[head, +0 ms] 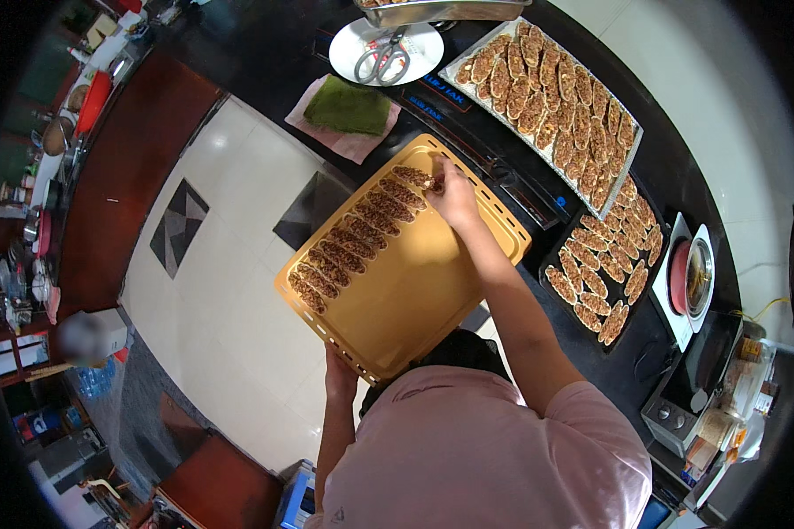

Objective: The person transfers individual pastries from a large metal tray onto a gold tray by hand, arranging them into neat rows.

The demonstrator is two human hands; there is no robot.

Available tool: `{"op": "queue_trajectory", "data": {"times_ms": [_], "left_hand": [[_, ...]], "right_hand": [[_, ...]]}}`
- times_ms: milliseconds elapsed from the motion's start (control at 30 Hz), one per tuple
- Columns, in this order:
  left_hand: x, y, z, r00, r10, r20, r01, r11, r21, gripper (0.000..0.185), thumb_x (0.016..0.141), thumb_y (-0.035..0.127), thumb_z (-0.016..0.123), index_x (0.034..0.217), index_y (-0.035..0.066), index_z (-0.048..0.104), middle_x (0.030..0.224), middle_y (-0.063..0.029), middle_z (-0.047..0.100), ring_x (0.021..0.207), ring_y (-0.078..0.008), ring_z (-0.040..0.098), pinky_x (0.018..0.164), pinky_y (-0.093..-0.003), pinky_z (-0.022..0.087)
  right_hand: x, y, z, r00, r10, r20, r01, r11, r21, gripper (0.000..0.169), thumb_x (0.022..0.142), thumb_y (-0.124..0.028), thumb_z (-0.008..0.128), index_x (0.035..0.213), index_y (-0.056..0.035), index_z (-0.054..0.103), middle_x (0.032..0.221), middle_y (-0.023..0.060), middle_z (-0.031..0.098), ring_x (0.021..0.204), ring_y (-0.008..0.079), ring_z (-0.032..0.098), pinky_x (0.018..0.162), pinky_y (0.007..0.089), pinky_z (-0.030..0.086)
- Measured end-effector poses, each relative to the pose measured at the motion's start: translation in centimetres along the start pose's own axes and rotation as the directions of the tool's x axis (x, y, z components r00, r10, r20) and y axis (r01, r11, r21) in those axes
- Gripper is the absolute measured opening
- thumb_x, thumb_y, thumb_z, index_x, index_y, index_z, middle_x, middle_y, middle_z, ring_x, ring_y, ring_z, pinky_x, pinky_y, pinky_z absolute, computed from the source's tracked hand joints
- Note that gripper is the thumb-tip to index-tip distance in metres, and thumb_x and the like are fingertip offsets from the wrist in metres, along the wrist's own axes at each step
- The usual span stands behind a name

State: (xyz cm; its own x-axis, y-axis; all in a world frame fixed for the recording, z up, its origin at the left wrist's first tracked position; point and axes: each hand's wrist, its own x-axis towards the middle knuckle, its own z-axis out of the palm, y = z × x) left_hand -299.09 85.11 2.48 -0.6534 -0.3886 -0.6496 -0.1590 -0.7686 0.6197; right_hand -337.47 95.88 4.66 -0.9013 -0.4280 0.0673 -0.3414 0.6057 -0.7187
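My left hand (339, 370) grips the near left edge of a gold-coloured baking tray (403, 311), its fingers hidden beneath. A row of oval, nut-topped cookies (351, 248) lies along the tray's left side. At the far end of that row, my right hand (451, 192) holds the end of a nut-topped cookie (413, 176) over the tray; the fingertips are partly hidden. To the right, a silver tray (624, 182) full of similar cookies overlaps a dark tray (601, 281) carrying more of them.
On the black counter, a white plate (341, 51) bears grey-handled scissors (384, 61). A folded green cloth (347, 106) rests on a pink one (298, 119). A glass-lidded red pot (680, 278), a toaster oven (668, 413) and a metal container (443, 12) stand around the counter.
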Motion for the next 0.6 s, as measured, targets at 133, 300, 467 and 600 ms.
{"op": "queue_trajectory", "data": {"times_ms": [133,300,467,600], "left_hand": [[-0.1,0.1,0.2,1.000,-0.018,-0.025,0.018,1.000,0.004,0.064,0.100,0.053,0.027,0.147,0.010,0.023,0.148,-0.0110,0.033,0.136,-0.0275,0.033,0.111,-0.0429,0.030],[0.1,-0.3,-0.6,1.000,-0.022,-0.007,0.022,0.999,-0.024,0.066,0.099,0.054,0.028,0.147,0.009,0.024,0.148,-0.0109,0.034,0.136,-0.0269,0.033,0.112,-0.0419,0.028],[0.0,-0.2,-0.6,0.997,-0.067,-0.036,0.065,0.996,-0.056,0.064,0.100,0.053,0.027,0.146,0.009,0.026,0.147,-0.0108,0.036,0.135,-0.0269,0.034,0.111,-0.0417,0.029],[0.2,-0.3,-0.6,0.999,-0.035,-0.036,0.033,0.998,-0.047,0.064,0.100,0.053,0.027,0.146,0.009,0.027,0.146,-0.0106,0.037,0.135,-0.0265,0.036,0.110,-0.0418,0.031]], "right_hand": [[0.1,-0.2,-0.1,0.998,0.021,0.062,-0.023,0.999,0.036,0.070,0.065,-0.005,0.073,0.129,-0.0053,0.045,0.100,0.0179,0.063,0.099,0.0356,0.059,0.088,0.0418,0.048],[-0.7,0.3,-0.2,0.973,-0.182,-0.143,0.182,0.983,-0.013,0.054,0.068,-0.006,0.070,0.119,-0.0046,0.055,0.095,0.0156,0.063,0.094,0.0335,0.060,0.084,0.0408,0.049],[-5.3,-0.3,-0.5,0.973,-0.222,-0.071,0.225,0.973,0.052,0.020,0.072,-0.006,0.068,0.092,-0.0051,0.068,0.085,0.0130,0.061,0.083,0.0323,0.061,0.076,0.0401,0.051],[-6.3,-0.2,0.6,0.927,-0.370,-0.065,0.369,0.929,-0.034,0.014,0.077,-0.006,0.065,0.091,-0.0054,0.070,0.081,0.0114,0.061,0.074,0.0315,0.062,0.070,0.0392,0.051]]}}
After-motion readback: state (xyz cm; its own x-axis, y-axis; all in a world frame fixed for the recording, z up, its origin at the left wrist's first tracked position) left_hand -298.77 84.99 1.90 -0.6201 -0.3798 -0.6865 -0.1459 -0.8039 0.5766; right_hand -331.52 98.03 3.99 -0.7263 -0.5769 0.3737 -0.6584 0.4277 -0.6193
